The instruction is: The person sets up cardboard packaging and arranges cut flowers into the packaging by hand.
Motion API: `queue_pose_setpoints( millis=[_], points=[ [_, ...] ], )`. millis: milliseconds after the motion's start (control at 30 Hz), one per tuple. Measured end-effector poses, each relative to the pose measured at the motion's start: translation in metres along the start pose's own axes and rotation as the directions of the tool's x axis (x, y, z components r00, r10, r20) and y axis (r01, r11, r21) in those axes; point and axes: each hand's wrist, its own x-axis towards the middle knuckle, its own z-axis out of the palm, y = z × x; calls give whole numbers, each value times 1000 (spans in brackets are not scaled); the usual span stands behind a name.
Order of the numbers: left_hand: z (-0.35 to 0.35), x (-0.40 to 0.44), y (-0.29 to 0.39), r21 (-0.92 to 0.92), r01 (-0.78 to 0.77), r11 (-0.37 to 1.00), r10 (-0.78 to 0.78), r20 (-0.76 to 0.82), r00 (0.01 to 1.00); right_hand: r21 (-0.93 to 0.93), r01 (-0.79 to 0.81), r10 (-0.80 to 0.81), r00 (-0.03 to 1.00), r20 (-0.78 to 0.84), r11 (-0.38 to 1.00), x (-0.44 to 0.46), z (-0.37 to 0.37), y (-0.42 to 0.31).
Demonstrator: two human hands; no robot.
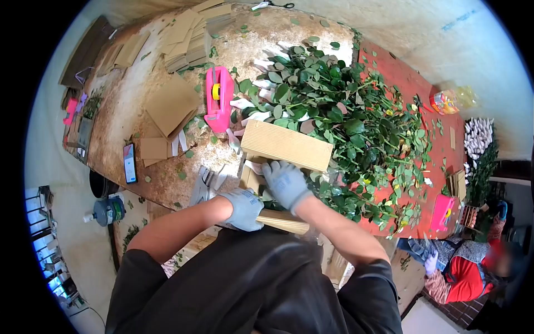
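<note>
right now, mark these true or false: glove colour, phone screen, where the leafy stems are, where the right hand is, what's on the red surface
1. Both the left hand and the right hand wear black gloves. False: the gloves are grey.
2. The phone has its screen lit. True.
3. The leafy stems lie left of the tape dispenser nearer the phone. False: they lie to its right.
4. The right hand is at the corrugated cardboard box. True.
5. Loose leaves lie on the red surface. True.
</note>
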Motion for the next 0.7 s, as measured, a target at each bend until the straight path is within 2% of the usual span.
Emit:
queue_pose_setpoints(
  millis=[100,167,200,233,300,367,433,467,500,567,600,633,700],
  points=[
    [2,0,-2,1,-14,1000,14,-15,1000,-13,-12,13,998,58,1000,18,29,-2],
    [3,0,-3,14,-37,999,37,-30,999,100,2,-34,948,316,995,20,20,-2],
    [1,-1,-2,2,-31,1000,31,-12,999,194,61,-117,950,290,979,17,16,1],
    [0,-1,-3,-8,-27,1000,27,7,1000,193,51,-107,950,294,980,14,20,0],
    [2,2,-8,3,-75,997,75,10,997,208,142,-206,922,327,968,7,25,-4],
    [1,7,-21,15,-120,993,120,9,993,233,99,-184,906,381,967,5,21,-5],
    [1,9,-50,-228,-334,914,334,-40,942,276,75,-164,934,317,958,2,31,-2],
    [6,7,-66,-301,-422,855,373,-210,904,274,75,-163,935,314,959,1,37,-1],
    [9,6,-74,-298,-421,857,372,-209,904,290,53,-140,947,288,956,-1,39,-1],
    [15,7,-86,-253,-264,931,121,-468,875,307,29,-113,959,258,951,-3,44,-2],
    [16,8,-83,-137,-26,990,-48,-507,861,310,6,-101,952,290,951,-3,39,-3],
    [19,11,-84,-143,-26,989,-51,-511,858,311,-13,-93,942,324,950,-2,35,-3],
    [28,24,-88,100,55,993,8,-544,839,325,-17,-99,937,336,945,0,37,-1]
  ],
)
